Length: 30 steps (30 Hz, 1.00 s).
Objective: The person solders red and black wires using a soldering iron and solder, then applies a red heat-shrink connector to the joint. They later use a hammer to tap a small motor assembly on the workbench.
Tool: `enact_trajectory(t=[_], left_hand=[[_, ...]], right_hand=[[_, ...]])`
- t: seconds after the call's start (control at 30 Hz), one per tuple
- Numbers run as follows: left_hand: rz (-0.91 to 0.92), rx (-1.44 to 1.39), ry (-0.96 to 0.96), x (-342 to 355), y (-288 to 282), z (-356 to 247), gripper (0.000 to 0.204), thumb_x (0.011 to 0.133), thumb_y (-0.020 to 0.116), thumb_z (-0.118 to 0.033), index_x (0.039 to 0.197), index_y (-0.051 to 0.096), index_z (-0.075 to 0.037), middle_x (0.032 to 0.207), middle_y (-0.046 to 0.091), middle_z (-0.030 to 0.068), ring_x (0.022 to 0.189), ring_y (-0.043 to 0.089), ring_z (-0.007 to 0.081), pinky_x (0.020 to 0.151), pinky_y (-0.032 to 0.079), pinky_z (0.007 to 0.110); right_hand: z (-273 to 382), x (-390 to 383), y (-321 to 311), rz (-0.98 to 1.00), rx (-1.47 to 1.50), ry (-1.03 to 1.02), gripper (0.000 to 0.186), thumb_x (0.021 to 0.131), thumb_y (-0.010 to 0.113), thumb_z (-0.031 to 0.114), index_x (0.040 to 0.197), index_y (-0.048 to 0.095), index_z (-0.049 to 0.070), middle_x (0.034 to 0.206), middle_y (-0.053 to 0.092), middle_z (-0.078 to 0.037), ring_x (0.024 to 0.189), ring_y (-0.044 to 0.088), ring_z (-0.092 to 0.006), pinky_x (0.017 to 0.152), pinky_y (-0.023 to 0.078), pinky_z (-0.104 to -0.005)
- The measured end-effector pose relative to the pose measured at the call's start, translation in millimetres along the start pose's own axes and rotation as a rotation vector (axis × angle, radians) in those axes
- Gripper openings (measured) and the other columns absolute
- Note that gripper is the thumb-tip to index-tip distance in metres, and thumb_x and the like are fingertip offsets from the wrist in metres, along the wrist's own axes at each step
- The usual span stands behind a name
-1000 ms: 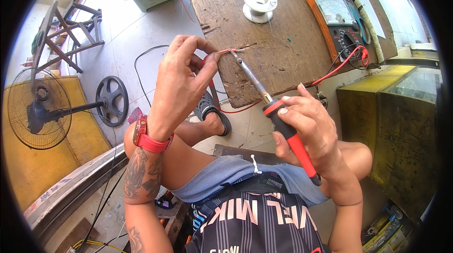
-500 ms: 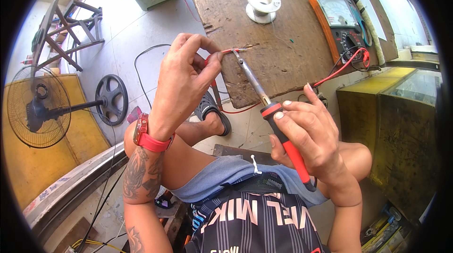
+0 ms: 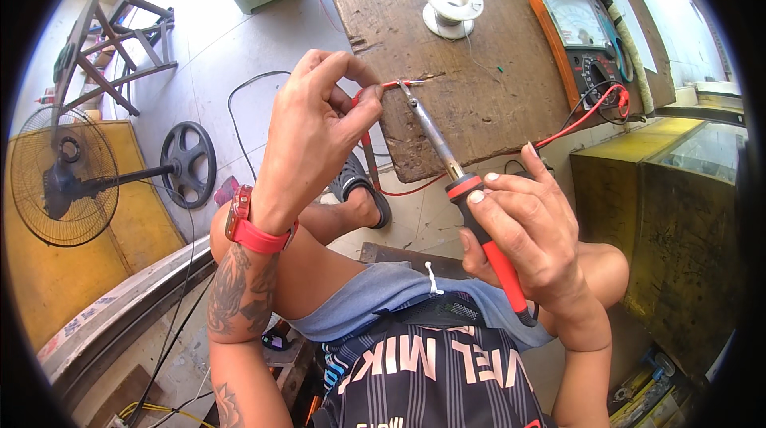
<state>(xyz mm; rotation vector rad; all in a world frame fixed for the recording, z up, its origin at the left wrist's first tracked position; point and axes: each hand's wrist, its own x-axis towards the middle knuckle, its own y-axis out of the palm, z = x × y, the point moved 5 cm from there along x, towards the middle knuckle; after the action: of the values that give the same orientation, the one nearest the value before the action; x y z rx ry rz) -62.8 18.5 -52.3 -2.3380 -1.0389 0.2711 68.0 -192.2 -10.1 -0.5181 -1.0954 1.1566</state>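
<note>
Left hand (image 3: pixel 315 137) pinched shut, thumb and fingers closed on a thin red wire (image 3: pixel 384 86) near its bare end; the stripped tip pokes out right of the fingertips, over the near-left part of the wooden board (image 3: pixel 479 101). Right hand (image 3: pixel 527 236) wrapped closed around the red-and-black handle of a soldering iron (image 3: pixel 447 157), pen-style grip, fingers curled, thumb on top. Iron's long axis runs diagonal, from the handle at near right up to the metal tip at far left; the tip sits at or touching the wire end, just right of the left fingertips, contact hard to confirm. Wire end lies horizontal, roughly crossing the iron shaft. Left hand is the nearer one to the joint, right hand well back along the shaft. Wire slack drops down from the pinch, passing the sandalled foot (image 3: pixel 359 189). Farther out on the board: white solder spool (image 3: pixel 452 7), orange analog multimeter (image 3: pixel 582 41) at far right with red lead (image 3: pixel 586 113) looping down. Left of the scene, a standing fan (image 3: pixel 64 177) lies on the floor.
</note>
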Motion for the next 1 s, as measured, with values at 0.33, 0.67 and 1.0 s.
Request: enact_trajectory(t=[0.33, 0.67, 1.0], left_hand=[[0.02, -0.023, -0.02, 1, -2, -2, 0.016, 0.091, 0.076, -0.008, 0.102, 0.073, 0.003, 0.1, 0.06, 0.0107, 0.064, 0.06, 0.0104, 0.059, 0.049, 0.027], [0.006, 0.006, -0.007, 1, -2, -4, 0.016, 0.092, 0.076, -0.01, 0.101, 0.074, 0.003, 0.097, 0.062, 0.0092, 0.063, 0.058, 0.0086, 0.059, 0.048, 0.027], [-0.007, 0.008, -0.004, 1, -2, -3, 0.016, 0.093, 0.077, -0.01, 0.1, 0.073, 0.004, 0.097, 0.063, 0.0082, 0.061, 0.057, 0.007, 0.059, 0.046, 0.026]], right_hand=[[-1, 2, -3, -0.009, -0.011, 0.004, 0.038, 0.078, 0.083, 0.012, 0.115, 0.075, 0.006, 0.094, 0.07, -0.007, 0.096, 0.074, -0.0256, 0.11, 0.053, -0.0594], [4, 4, -4, 0.023, -0.058, -0.005, 0.034, 0.078, 0.081, 0.01, 0.111, 0.076, 0.007, 0.092, 0.069, -0.006, 0.096, 0.073, -0.0248, 0.111, 0.052, -0.0596], [-7, 2, -12, -0.106, 0.028, 0.0, 0.044, 0.077, 0.086, 0.011, 0.118, 0.072, 0.005, 0.099, 0.071, -0.008, 0.1, 0.075, -0.029, 0.114, 0.048, -0.0606]])
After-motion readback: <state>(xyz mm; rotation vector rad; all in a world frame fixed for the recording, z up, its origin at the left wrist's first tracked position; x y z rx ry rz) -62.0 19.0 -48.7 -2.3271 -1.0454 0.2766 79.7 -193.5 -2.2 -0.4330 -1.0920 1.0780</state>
